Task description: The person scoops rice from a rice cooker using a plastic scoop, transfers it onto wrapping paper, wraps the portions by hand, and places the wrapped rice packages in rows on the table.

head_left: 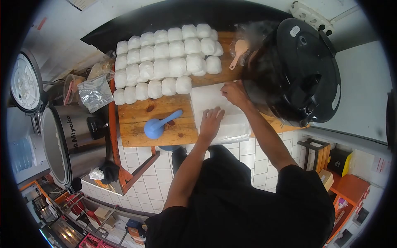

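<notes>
A stack of white paper sheets [209,97] lies on the wooden table in front of me. My left hand [211,123] rests on the sheets, palm down with its fingers stretched out. Close to the stack's far right edge, my right hand [235,93] has its fingers bent and pinched at a sheet; the fingertips are partly hidden. To the left of the stack lies a blue round scoop [155,128], its handle pointing right. Beyond it, several white wrapped bundles [161,66] sit close together in rows.
A big black lidded cooker [289,74] stands right of my right hand. Behind it lies a peach rice paddle [239,53]. At the left stands an open Miyako rice cooker [78,140]. Silver packaging [96,93] lies beside the wooden table [136,111].
</notes>
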The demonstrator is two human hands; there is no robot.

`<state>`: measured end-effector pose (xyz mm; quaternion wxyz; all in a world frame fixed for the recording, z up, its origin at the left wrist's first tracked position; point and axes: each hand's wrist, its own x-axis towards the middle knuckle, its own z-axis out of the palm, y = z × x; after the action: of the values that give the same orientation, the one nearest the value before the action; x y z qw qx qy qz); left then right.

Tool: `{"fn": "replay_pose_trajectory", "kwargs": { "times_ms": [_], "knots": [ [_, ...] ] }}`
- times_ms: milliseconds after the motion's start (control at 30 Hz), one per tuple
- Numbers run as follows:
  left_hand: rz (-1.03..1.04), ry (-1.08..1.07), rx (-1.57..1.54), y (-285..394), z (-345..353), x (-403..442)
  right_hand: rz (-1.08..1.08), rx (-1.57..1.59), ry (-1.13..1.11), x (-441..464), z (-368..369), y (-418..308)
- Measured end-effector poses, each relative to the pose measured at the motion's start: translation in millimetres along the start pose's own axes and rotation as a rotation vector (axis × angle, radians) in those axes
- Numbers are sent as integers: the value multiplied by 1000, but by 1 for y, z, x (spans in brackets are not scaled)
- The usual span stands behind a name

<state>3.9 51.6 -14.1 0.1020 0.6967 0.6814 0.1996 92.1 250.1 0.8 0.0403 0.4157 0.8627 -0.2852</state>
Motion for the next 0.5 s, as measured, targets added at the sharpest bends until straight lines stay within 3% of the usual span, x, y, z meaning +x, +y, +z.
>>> {"fn": "replay_pose_trajectory", "kwargs": {
  "times_ms": [67, 167, 300, 367, 433, 500],
  "knots": [
    [-42, 271, -21, 14, -24, 13, -334, -163, 69, -43, -28, -14],
    [-48, 229, 91, 23, -38, 20, -466, -271, 154, -95, -7, -5],
    [9, 11, 48, 14, -27, 21, -455, -172, 36, -130, 20, 3],
    [55, 26, -70, 7, -16, 18, -400, -126, 351, -129, 18, 3],
    [-45, -4, -238, 1, -12, 18, -317, -60, 380, -116, 4, 7],
    [-141, -35, -397, -4, -13, 17, -279, 340, 433, -97, 3, 22]
  ]
}}
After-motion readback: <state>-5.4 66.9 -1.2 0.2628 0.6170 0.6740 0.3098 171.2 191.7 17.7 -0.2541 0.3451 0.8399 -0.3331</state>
